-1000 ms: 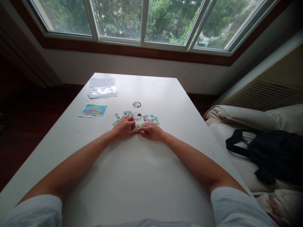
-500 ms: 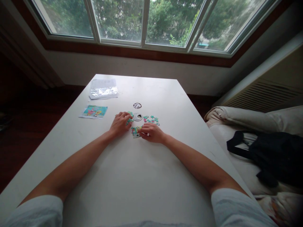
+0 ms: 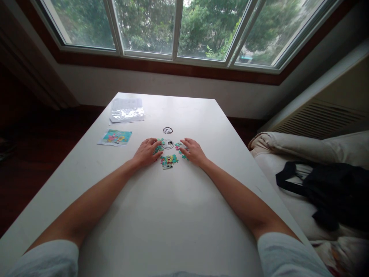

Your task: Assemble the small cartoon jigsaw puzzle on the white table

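On the white table, a partly joined jigsaw puzzle with a yellow cartoon figure lies between and just below my hands. My left hand rests over a pile of loose teal puzzle pieces, its fingers apart and partly covering them. Over another group of loose teal and pink puzzle pieces is my right hand, fingers spread, hiding some of them. I see nothing gripped in either hand. A round silvery disc lies between the two piles.
A second round disc lies farther back on the table. To the left are a picture sheet with cartoon figures and a clear plastic sleeve with papers. A dark bag sits on the sofa at right.
My right hand has left the joined puzzle and moved up and right onto the loose pieces, uncovering the yellow figure. My left hand has stayed nearly in place.
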Motion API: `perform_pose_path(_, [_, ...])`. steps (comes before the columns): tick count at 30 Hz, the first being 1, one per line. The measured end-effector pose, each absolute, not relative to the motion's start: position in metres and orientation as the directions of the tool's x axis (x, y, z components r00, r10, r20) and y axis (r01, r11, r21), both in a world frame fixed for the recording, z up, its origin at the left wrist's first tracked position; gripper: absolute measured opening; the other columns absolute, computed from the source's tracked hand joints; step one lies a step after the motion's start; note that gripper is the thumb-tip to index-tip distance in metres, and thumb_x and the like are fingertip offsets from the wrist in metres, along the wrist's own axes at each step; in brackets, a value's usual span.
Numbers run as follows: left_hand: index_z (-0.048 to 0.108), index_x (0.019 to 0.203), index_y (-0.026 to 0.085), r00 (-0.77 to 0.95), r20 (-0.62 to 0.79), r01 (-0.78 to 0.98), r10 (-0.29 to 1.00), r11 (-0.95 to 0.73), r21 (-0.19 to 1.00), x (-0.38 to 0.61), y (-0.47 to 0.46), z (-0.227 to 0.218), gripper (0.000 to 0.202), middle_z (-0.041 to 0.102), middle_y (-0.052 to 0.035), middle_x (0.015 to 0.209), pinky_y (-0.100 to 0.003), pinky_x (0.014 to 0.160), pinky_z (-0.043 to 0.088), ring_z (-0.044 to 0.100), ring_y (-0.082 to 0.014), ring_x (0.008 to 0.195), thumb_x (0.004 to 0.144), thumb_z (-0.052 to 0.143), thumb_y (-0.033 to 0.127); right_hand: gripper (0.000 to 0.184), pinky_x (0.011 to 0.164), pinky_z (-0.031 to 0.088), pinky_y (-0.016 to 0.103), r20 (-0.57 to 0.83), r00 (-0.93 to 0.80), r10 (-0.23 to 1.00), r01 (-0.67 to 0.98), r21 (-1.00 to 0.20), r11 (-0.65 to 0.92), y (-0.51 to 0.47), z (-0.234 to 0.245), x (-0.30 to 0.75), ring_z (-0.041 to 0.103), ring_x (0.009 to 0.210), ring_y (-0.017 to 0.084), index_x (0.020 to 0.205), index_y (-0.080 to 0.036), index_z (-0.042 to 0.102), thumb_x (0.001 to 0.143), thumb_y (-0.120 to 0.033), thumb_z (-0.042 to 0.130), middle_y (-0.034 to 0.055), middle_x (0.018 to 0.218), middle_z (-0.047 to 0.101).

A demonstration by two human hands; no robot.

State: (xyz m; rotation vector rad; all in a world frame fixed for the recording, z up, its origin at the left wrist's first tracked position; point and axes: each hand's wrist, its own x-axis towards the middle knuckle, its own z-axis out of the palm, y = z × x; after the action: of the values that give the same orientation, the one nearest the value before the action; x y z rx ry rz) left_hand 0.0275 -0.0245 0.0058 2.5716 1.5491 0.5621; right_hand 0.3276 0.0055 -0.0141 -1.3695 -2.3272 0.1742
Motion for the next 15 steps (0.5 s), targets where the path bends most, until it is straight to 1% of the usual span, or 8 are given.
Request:
perform_pose_path(2, [0.058,0.142,0.026,0.412,0.285,0.833,0.866,-0.484,0.267,0.027,-0.024,0.005,0.052,0.056,-0.0114,0.134,-0.047,0.113,0.041,0.051,-0.0304,0.127,0.096,0.054,0.051,0.054,0.117,0.038,0.051,0.274,-0.483,0.831,0.787,-0.281,0.55,0.002,-0.014,0.324,0.045,0.142,0.032,0.146,-0.025,0.057,0.101,-0.055,0.049,0.0137,0.153,0.05])
perform_pose_path(3, [0.058,0.142,0.026,0.41,0.292,0.833,0.864,-0.485,0.266,0.027,-0.023,0.005,0.053,0.055,-0.0115,0.135,-0.048,0.114,0.04,0.05,-0.0306,0.128,0.096,0.054,0.051,0.055,0.119,0.036,0.052,0.264,-0.509,0.819,0.779,-0.264,0.569,0.0,-0.014,0.322,0.043,0.144,0.032,0.147,-0.026,0.056,0.101,-0.056,0.049,0.0132,0.156,0.048])
perform_pose_path(6, [0.054,0.146,0.027,0.428,0.278,0.832,0.86,-0.495,0.252,0.029,-0.023,0.003,0.056,0.048,-0.0113,0.15,-0.052,0.12,0.032,0.04,-0.0331,0.141,0.096,0.054,0.053,0.054,0.121,0.033,0.053,0.25,-0.551,0.796,0.762,-0.238,0.602,-0.005,-0.011,0.319,0.039,0.148,0.032,0.148,-0.026,0.054,0.101,-0.054,0.05,0.0122,0.158,0.045])
perform_pose_path(8, [0.051,0.149,0.029,0.453,0.239,0.826,0.859,-0.505,0.25,0.029,-0.023,0.003,0.056,0.044,-0.0093,0.157,-0.057,0.122,0.026,0.035,-0.0342,0.146,0.098,0.051,0.054,0.051,0.12,0.034,0.051,0.258,-0.562,0.786,0.75,-0.242,0.615,-0.006,-0.008,0.318,0.04,0.146,0.031,0.146,-0.026,0.056,0.102,-0.05,0.05,0.0124,0.156,0.048])
perform_pose_path(10, [0.051,0.149,0.032,0.476,0.217,0.814,0.852,-0.521,0.258,0.03,-0.023,0.003,0.053,0.046,-0.0077,0.157,-0.059,0.121,0.026,0.037,-0.0334,0.146,0.1,0.048,0.053,0.048,0.118,0.037,0.051,0.276,-0.564,0.778,0.739,-0.252,0.625,-0.007,-0.006,0.319,0.044,0.143,0.031,0.143,-0.026,0.058,0.101,-0.048,0.053,0.0124,0.152,0.051])
perform_pose_path(13, [0.056,0.143,0.03,0.499,0.252,0.786,0.829,-0.555,0.271,0.029,-0.022,0.006,0.048,0.054,-0.0083,0.149,-0.054,0.119,0.032,0.046,-0.0303,0.138,0.099,0.051,0.048,0.045,0.116,0.039,0.05,0.297,-0.561,0.773,0.727,-0.27,0.632,-0.007,-0.004,0.319,0.048,0.139,0.03,0.139,-0.026,0.06,0.1,-0.046,0.056,0.0121,0.149,0.054])
perform_pose_path(15, [0.063,0.134,0.027,0.496,0.284,0.772,0.82,-0.567,0.288,0.029,-0.022,0.008,0.041,0.058,-0.0089,0.14,-0.05,0.116,0.037,0.051,-0.0288,0.131,0.098,0.054,0.044,0.043,0.115,0.04,0.05,0.306,-0.555,0.774,0.723,-0.282,0.63,-0.007,-0.003,0.319,0.05,0.137,0.03,0.137,-0.026,0.061,0.099,-0.045,0.057,0.0121,0.147,0.056])
